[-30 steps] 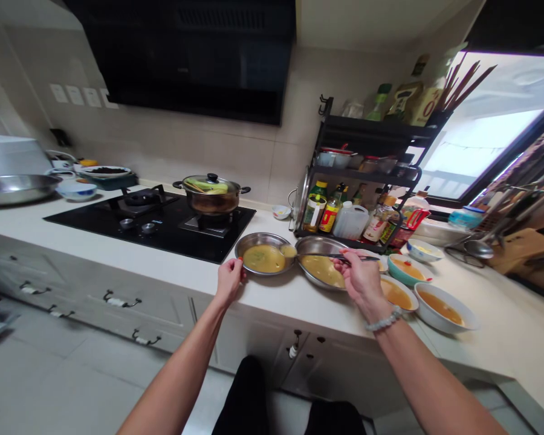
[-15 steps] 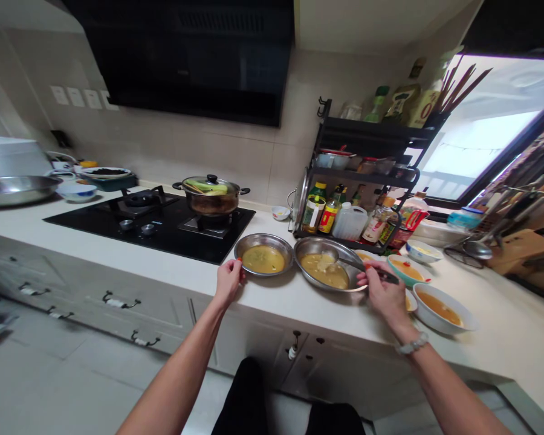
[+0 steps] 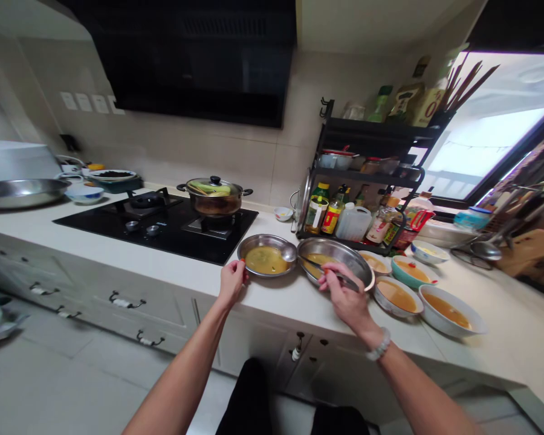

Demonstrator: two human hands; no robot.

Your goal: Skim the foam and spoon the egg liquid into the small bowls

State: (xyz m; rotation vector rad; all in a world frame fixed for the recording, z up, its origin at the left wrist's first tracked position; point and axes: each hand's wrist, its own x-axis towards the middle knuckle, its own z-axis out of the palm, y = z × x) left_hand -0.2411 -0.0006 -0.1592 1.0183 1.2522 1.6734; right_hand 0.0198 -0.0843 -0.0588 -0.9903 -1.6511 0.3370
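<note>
My right hand [image 3: 347, 299] grips the dark handle of a ladle [image 3: 289, 252], whose metal bowl hangs over the right edge of the left metal bowl [image 3: 242, 248]. Yellowish soup [image 3: 265, 260] lies in that bowl. My left hand [image 3: 233, 281] pinches the bowl's near-left rim between thumb and fingers. Just to the right stands a larger metal bowl [image 3: 358, 260] with more of the yellowish liquid, and the ladle's handle passes above it. Several small bowls of orange liquid, among them a white bowl [image 3: 474, 317] and a green bowl [image 3: 428, 281], stand right of my right hand.
A glass-lidded pot [image 3: 213, 202] sits on the black hob [image 3: 163, 241]. Behind the bowls, a black rack [image 3: 367, 175] holds seasoning bottles. Ladles and a knife block [image 3: 526, 257] are at the right; a wide steel pan [image 3: 22, 192] is at the far left.
My right hand has moved left, carrying the ladle from inside the larger bowl over to the left bowl's rim. My left hand keeps its hold on the left bowl.
</note>
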